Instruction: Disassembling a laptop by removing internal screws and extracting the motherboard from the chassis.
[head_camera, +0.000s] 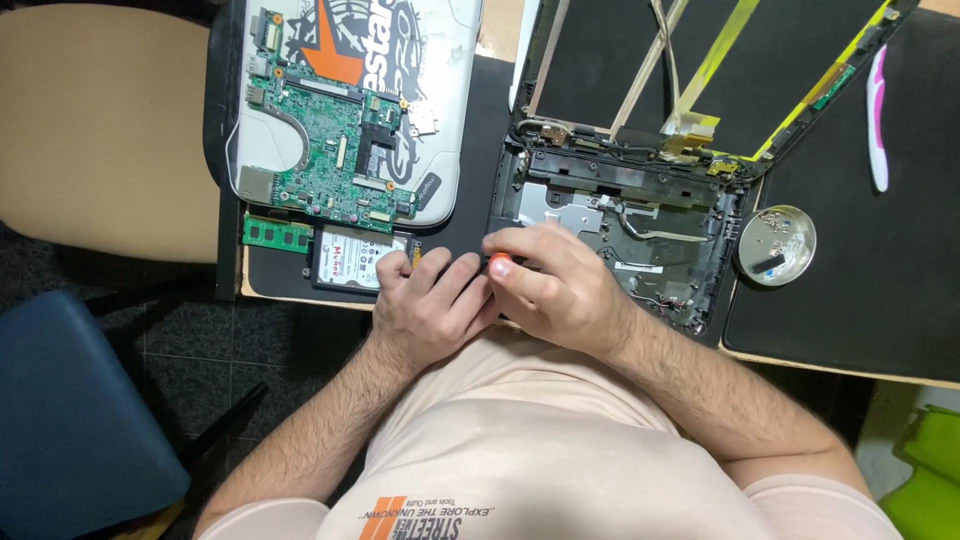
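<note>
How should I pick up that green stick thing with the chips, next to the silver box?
Pinch the green memory stick by its two long edges, coming straight down from above. It lies flat on the desk mat, so the thin edges are likely the safest grip. Its left end looks free; the hard drive sits close on its right.

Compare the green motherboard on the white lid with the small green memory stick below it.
The motherboard is large, irregular in outline and crowded with chips and connectors; the memory stick is a small narrow strip. The motherboard rests on the white lid; the memory stick lies on the black mat beside the hard drive. Both are green boards, untouched by the hands.
</note>
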